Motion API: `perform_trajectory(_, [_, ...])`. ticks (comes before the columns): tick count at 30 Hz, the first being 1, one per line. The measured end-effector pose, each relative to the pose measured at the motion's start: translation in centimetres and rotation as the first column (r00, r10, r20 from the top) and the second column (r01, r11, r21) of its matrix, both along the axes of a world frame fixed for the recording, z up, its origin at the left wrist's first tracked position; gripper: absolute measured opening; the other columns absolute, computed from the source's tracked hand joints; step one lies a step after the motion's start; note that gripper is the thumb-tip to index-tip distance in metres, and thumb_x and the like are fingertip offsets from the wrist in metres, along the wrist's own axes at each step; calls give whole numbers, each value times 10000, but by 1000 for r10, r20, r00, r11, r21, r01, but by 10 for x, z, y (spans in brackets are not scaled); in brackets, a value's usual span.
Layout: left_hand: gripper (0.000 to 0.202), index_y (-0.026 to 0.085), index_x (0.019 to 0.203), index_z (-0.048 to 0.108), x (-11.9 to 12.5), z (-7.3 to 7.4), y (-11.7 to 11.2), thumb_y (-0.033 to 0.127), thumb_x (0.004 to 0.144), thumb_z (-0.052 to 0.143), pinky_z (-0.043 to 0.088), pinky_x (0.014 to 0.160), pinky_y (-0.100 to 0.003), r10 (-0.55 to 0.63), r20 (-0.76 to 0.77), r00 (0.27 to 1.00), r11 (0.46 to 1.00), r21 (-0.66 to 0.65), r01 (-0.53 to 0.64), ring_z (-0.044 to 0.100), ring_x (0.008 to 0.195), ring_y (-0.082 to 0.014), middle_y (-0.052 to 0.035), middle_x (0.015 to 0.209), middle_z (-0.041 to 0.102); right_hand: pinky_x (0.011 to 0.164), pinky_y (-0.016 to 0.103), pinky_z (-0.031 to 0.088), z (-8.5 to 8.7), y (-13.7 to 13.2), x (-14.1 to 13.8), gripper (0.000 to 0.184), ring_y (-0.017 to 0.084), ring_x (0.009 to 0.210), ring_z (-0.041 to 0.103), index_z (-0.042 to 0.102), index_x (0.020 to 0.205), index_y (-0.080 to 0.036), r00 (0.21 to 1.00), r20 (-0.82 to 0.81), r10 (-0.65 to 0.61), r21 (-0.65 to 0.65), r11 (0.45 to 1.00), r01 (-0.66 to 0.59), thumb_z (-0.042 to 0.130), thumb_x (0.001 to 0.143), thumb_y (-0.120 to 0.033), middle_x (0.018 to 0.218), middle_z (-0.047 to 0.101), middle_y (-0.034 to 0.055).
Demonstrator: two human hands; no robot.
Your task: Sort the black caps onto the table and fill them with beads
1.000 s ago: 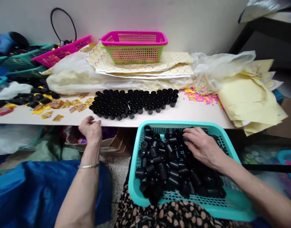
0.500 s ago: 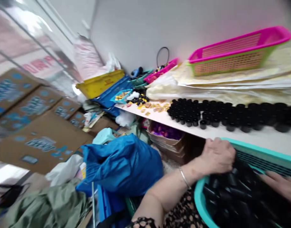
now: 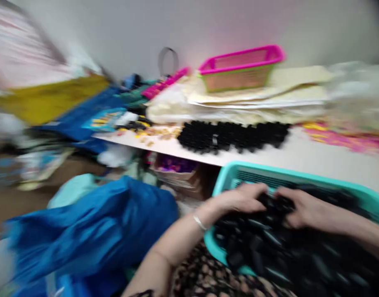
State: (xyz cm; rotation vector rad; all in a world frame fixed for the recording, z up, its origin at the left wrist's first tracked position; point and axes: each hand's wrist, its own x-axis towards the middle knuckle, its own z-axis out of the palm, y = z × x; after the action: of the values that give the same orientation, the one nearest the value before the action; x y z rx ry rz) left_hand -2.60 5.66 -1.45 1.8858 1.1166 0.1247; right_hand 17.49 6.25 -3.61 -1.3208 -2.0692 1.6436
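The picture is smeared by head motion. A teal basket [image 3: 229,177] on my lap holds a heap of small black caps [image 3: 279,251]. My left hand [image 3: 239,199], with a thin bracelet at the wrist, lies on the caps at the basket's near-left corner. My right hand [image 3: 304,208] rests on the caps just to its right, fingertips close to the left hand's. The blur hides whether either hand holds a cap. On the white shelf [image 3: 301,154] beyond, a block of upright black caps [image 3: 233,135] stands in rows.
A pink and green basket [image 3: 240,68] sits on stacked yellowish sheets at the back. Yellow and pink bits [image 3: 341,138] lie on the shelf to the right. A blue bag [image 3: 90,227] lies at the lower left, and a cardboard box [image 3: 180,177] stands under the shelf.
My left hand has moved from the shelf edge into the teal basket beside my right hand. The view swung left and is swinging back right.
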Motion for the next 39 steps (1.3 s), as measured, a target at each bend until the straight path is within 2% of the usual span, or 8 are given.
perform_trajectory(3, [301,186,1014,526,-3,-8,15,233,721,576,433,584,-251,106,258,960,988,-134,-73,514,677,-142,9,757,543,494,222,339,13,-2,20,483,95,558,438,573,1019,-215,992,-81,-95,-167,983,81,729,563,-183,672,527,-61])
perform_trajectory(8, [370,173,984,546,6,-2,24,165,638,676,473,581,-220,423,489,763,810,-581,-77,539,687,-103,-2,882,553,631,219,412,16,-15,36,636,123,758,521,564,1100,-205,875,-321,-362,-325,910,258,786,505,-162,915,602,-20])
perform_trajectory(12, [389,174,985,592,11,8,21,141,614,705,497,598,-229,468,484,739,748,-663,-40,580,698,-103,-15,931,579,683,228,438,14,-31,42,639,143,855,547,580,1100,-207,823,-393,-411,-340,896,285,789,500,-137,1007,613,1])
perform_trajectory(18, [393,180,986,611,15,6,19,198,618,749,492,617,-242,452,465,761,731,-683,-17,589,676,-101,-12,913,607,779,277,458,13,-40,41,551,178,958,554,586,1091,-202,798,-414,-438,-287,895,342,767,571,-184,1085,598,18])
perform_trajectory(26, [402,178,919,649,28,-1,10,196,549,806,448,724,-241,411,501,761,872,-459,-169,555,767,-118,23,826,624,998,350,357,21,-51,25,563,205,1141,477,526,1129,-222,912,-279,-302,257,891,374,686,606,-90,1211,494,46])
perform_trajectory(33, [439,174,989,623,21,-7,14,180,573,762,461,751,-307,354,452,819,887,-439,-141,564,772,-155,3,835,622,1002,378,362,18,-58,30,509,224,1168,469,516,1116,-219,904,-240,-353,342,841,419,704,648,-151,1228,491,72])
perform_trajectory(36, [440,176,1005,640,21,-6,14,118,573,695,397,935,-400,184,420,889,983,-60,-175,522,1019,-225,-54,1066,590,976,389,386,14,-59,31,314,221,1128,501,574,983,-213,897,-246,-367,360,824,436,698,696,-187,1207,501,73])
perform_trajectory(39, [484,203,1030,652,25,-4,9,102,557,681,294,1030,-447,-90,316,944,937,348,-27,379,1192,-272,-67,1191,537,942,385,414,12,-60,29,215,212,1091,524,596,912,-208,888,-273,-370,376,809,452,693,721,-196,1170,519,74])
